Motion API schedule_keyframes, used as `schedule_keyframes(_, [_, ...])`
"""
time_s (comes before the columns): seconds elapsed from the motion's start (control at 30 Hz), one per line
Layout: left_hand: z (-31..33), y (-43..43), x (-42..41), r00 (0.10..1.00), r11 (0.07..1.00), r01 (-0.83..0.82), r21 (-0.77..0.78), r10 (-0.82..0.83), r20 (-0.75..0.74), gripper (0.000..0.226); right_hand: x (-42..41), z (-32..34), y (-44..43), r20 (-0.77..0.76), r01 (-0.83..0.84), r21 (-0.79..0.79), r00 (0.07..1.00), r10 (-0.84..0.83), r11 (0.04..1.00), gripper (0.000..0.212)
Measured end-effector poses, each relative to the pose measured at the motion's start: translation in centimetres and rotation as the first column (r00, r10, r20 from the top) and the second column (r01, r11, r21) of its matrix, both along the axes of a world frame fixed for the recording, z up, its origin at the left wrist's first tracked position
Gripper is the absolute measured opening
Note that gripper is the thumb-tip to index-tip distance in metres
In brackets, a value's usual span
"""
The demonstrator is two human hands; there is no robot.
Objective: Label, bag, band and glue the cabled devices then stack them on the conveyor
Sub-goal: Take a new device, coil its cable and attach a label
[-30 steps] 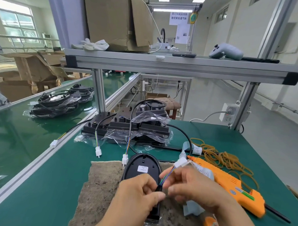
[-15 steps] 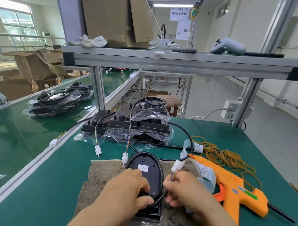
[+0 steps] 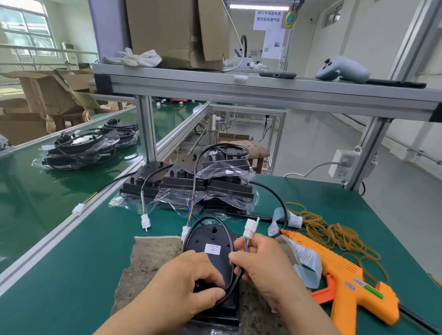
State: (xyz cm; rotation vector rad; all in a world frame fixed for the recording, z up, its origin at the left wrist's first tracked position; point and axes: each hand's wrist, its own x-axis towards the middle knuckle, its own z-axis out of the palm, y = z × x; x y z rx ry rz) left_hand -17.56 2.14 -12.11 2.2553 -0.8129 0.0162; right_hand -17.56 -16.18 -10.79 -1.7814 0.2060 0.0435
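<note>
A: Where is the device being worked on?

B: The black oval device with a white label [image 3: 212, 244] lies on a worn brown mat [image 3: 151, 260] on the green surface [image 3: 73, 275], close to the person. The left hand [image 3: 193, 284] curls over its near end and pins the black cable [image 3: 232, 283] against it. The right hand [image 3: 261, 266] pinches the same cable's coloured wires just below the white connector [image 3: 250, 227].

A: What crowds it?

B: Just beside the mat on the right lie an orange glue gun [image 3: 346, 277], a pale blue strip of label backing [image 3: 309, 263] and a heap of tan rubber bands [image 3: 338, 234]. Behind it sits a pile of black devices in clear plastic bags [image 3: 214, 184], with loose leads trailing toward the mat.

A: And containers?

B: More bagged devices [image 3: 82, 150] are stacked on the green conveyor belt [image 3: 18, 205] at the left. A brown cardboard box [image 3: 174, 28] stands on the metal shelf [image 3: 242, 90] above. Its contents cannot be seen.
</note>
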Motion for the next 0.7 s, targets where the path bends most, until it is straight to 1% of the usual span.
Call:
schedule_keyframes(0.07, [-0.2, 0.2, 0.1, 0.999, 0.999, -0.005, -0.045, 0.003, -0.046, 0.004, 0.2, 0.1, 0.2, -0.034, 0.007, 0.140, 0.999, -0.002, 0.990, 0.013])
schedule_keyframes(0.13, [-0.4, 0.6, 0.3, 0.990, 0.995, -0.024, -0.097, 0.010, -0.137, 0.007, 0.5, -0.1, 0.3, -0.086, 0.036, 0.299, 0.996, -0.011, 0.953, 0.015])
schedule_keyframes(0.17, [-0.4, 0.8, 0.3, 0.982, 0.991, -0.036, -0.131, 0.011, -0.190, 0.008, 0.6, -0.2, 0.4, -0.105, 0.052, 0.352, 0.994, -0.015, 0.935, 0.016])
schedule_keyframes(0.23, [-0.3, 1.0, 0.5, 0.959, 0.984, -0.054, -0.172, 0.004, -0.282, 0.002, 0.9, -0.4, 0.7, -0.104, 0.044, 0.395, 0.995, -0.003, 0.918, 0.016])
schedule_keyframes(0.27, [-0.2, 1.0, 0.6, 0.952, 0.983, -0.055, -0.176, -0.002, -0.307, 0.007, 1.0, -0.4, 0.8, -0.090, 0.023, 0.389, 0.996, 0.014, 0.921, 0.015])
schedule_keyframes(0.3, [-0.1, 1.0, 0.7, 0.944, 0.984, -0.051, -0.169, -0.007, -0.329, 0.012, 1.2, -0.5, 0.9, -0.074, 0.000, 0.370, 0.997, 0.030, 0.929, 0.015])
schedule_keyframes(0.33, [0.0, 1.0, 0.8, 0.941, 0.988, -0.047, -0.149, -0.006, -0.339, 0.012, 1.2, -0.5, 0.8, -0.059, -0.020, 0.337, 0.997, 0.042, 0.941, 0.015])
schedule_keyframes(0.4, [0.1, 0.7, 0.9, 0.943, 0.992, -0.045, -0.114, 0.004, -0.334, 0.003, 1.3, -0.6, 0.6, -0.040, -0.026, 0.228, 0.999, 0.036, 0.973, 0.015])
schedule_keyframes(0.47, [0.0, 0.5, 0.9, 0.948, 0.993, -0.045, -0.108, 0.009, -0.319, 0.004, 1.4, -0.7, 0.5, -0.037, 0.005, 0.115, 0.999, 0.000, 0.993, 0.015])
schedule_keyframes(0.6, [-0.2, 0.5, 0.8, 0.955, 0.990, -0.057, -0.129, 0.016, -0.297, 0.010, 1.6, -1.0, 0.7, -0.034, 0.015, -0.007, 0.999, -0.016, 1.000, 0.017])
schedule_keyframes(0.7, [-0.3, 0.4, 0.6, 0.960, 0.985, -0.084, -0.150, 0.040, -0.276, 0.011, 1.5, -1.2, 1.0, 0.004, 0.012, -0.139, 1.000, -0.012, 0.990, 0.019])
